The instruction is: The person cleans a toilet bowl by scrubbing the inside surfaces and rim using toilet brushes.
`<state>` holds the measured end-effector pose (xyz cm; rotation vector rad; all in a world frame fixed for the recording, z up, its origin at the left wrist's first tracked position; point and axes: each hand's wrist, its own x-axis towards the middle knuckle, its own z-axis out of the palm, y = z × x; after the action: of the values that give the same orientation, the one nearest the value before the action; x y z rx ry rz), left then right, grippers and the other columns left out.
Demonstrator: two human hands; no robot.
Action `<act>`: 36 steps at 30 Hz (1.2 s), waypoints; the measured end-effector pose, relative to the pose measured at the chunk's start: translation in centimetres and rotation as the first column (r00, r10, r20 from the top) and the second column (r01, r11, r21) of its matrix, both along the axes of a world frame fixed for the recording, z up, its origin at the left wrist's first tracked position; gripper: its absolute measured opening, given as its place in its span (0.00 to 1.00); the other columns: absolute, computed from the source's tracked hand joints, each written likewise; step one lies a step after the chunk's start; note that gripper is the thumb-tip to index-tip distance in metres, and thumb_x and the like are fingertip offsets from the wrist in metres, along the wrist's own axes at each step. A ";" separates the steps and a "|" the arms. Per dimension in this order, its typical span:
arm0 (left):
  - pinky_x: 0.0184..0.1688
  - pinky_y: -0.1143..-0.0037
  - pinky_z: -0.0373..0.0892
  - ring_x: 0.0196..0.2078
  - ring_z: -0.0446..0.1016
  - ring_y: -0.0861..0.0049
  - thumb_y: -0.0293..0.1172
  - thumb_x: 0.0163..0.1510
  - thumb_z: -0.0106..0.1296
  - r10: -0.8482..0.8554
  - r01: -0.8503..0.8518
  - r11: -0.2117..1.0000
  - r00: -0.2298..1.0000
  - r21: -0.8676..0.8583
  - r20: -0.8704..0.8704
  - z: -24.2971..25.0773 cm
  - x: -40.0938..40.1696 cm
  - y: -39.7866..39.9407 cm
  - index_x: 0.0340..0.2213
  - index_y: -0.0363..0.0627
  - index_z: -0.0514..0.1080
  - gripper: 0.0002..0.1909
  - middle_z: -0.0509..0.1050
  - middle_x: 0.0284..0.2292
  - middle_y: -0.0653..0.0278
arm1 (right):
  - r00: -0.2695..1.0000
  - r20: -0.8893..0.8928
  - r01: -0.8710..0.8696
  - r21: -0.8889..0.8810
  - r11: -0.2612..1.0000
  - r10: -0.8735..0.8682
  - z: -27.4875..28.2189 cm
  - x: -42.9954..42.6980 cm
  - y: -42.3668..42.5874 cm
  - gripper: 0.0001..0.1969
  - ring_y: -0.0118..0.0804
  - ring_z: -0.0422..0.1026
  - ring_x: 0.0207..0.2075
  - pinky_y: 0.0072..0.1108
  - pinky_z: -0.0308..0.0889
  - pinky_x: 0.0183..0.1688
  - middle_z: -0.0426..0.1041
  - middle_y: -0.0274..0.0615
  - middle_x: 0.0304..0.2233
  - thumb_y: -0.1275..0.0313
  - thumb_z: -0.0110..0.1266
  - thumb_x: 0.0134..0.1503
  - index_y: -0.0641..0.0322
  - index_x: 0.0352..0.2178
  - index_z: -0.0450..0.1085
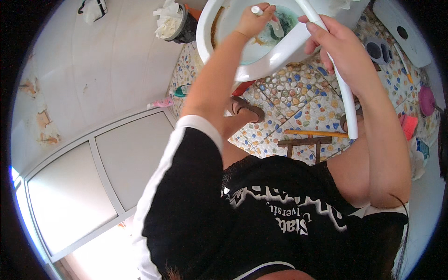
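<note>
My left hand (pixel 257 21) is closed around a short white-handled tool (pixel 277 29), whose lower end reaches into the toilet bowl. Blue-green liquid and brown staining show inside the white toilet (pixel 269 64). To the right of the bowl, my right hand (pixel 332 42) grips a long white tube (pixel 344 94). Its lower end hangs above the floor near my knee, while its upper end runs out of the picture. My right fingers are close to the toilet rim; whether they touch it I cannot tell.
A dark bin (pixel 183 29) overflows with paper beside the wall. A green bottle (pixel 182 91) and a pink packet (pixel 161 103) lie near the door panel (pixel 134 157). A low wooden stool (pixel 304 141), an orange-brown stick (pixel 315 133) and a pink brush (pixel 407 126) are on the pebble-patterned floor.
</note>
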<state>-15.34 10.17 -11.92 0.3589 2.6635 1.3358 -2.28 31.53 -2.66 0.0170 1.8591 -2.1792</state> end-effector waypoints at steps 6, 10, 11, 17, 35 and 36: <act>0.27 0.70 0.64 0.24 0.68 0.60 0.29 0.48 0.49 -0.748 0.609 0.522 0.664 -0.598 0.023 10.6 6.2 -4.8 0.20 0.40 0.66 0.08 0.66 0.20 0.57 | 0.998 0.022 -0.054 0.058 0.997 0.053 0.8 0.8 0.3 0.17 0.14 0.54 0.12 0.09 0.51 0.14 0.64 0.29 0.19 0.64 0.40 0.57 0.57 0.46 0.63; 0.25 0.67 0.64 0.22 0.67 0.62 0.28 0.43 0.51 -0.801 0.605 0.539 0.583 -0.586 -0.135 9.2 9.8 -7.4 0.15 0.41 0.62 0.10 0.64 0.17 0.59 | 0.999 0.019 -0.043 0.053 0.998 0.042 1.4 1.3 0.4 0.17 0.14 0.53 0.11 0.09 0.51 0.14 0.64 0.29 0.19 0.65 0.40 0.57 0.57 0.46 0.63; 0.24 0.67 0.64 0.21 0.67 0.63 0.28 0.41 0.51 -0.785 0.572 0.593 0.567 -0.567 -0.249 8.6 10.3 -7.3 0.14 0.42 0.61 0.11 0.63 0.15 0.60 | 0.999 0.011 -0.046 0.048 0.998 0.046 1.4 1.3 0.3 0.17 0.14 0.53 0.11 0.09 0.51 0.14 0.65 0.30 0.19 0.65 0.40 0.57 0.57 0.46 0.63; 0.21 0.68 0.64 0.18 0.67 0.63 0.29 0.40 0.52 -0.777 0.485 0.594 0.554 -0.642 -0.300 6.1 4.9 -5.6 0.15 0.44 0.64 0.08 0.66 0.15 0.61 | 0.999 0.017 -0.047 0.081 0.996 0.046 1.2 1.1 -0.3 0.17 0.15 0.54 0.11 0.10 0.51 0.14 0.64 0.30 0.19 0.65 0.40 0.57 0.58 0.47 0.63; 0.22 0.70 0.66 0.19 0.70 0.68 0.35 0.38 0.53 -0.611 0.343 0.751 0.687 -0.565 -0.395 2.9 4.8 -3.7 0.15 0.50 0.67 0.06 0.70 0.17 0.64 | 0.998 0.011 -0.063 -0.008 0.998 0.063 0.4 0.9 0.6 0.15 0.18 0.58 0.11 0.12 0.54 0.14 0.66 0.31 0.17 0.64 0.44 0.56 0.62 0.41 0.64; 0.21 0.70 0.65 0.17 0.69 0.66 0.32 0.36 0.53 -0.620 0.354 0.735 0.698 -0.579 -0.359 2.8 6.7 -5.5 0.13 0.49 0.66 0.07 0.69 0.15 0.63 | 0.997 0.029 -0.070 0.038 0.997 0.069 0.7 0.9 0.7 0.16 0.16 0.56 0.11 0.09 0.52 0.14 0.64 0.30 0.18 0.65 0.41 0.57 0.60 0.44 0.63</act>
<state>-8.60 4.71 -9.08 1.4558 2.8248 0.4164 -1.39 32.18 -2.00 -0.0101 1.8585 -2.0858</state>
